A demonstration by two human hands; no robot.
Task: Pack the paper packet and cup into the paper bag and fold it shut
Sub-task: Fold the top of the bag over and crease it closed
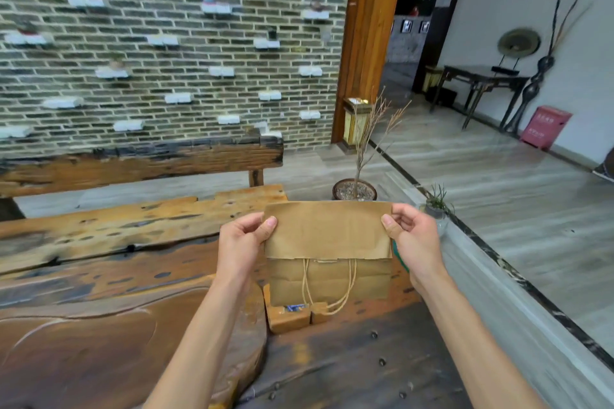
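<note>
Hands at nine and three o'clock pinch the folded-over top of the brown paper bag (328, 242): the left hand (239, 244) has its thumb on the front of the flap's left edge, the right hand (410, 236) does the same on the right edge, each closed narrowly on paper with the other fingers behind. The flap hangs down over the bag's front, and the twine handles (329, 289) trail below it toward six o'clock. The bag stands on the rough wooden table (99, 276), just behind two small wooden blocks (292, 317). Neither packet nor cup is visible, so I judge they are inside, though the flap hides that.

The fold looks soft, not yet creased. If either pinch lets go too early, the stiff paper would likely spring open. Pulling the two edges unevenly could skew the fold or tear a corner. The handles caught under the flap may keep it from lying flat. Pressing down hard could crush a cup within.
</note>
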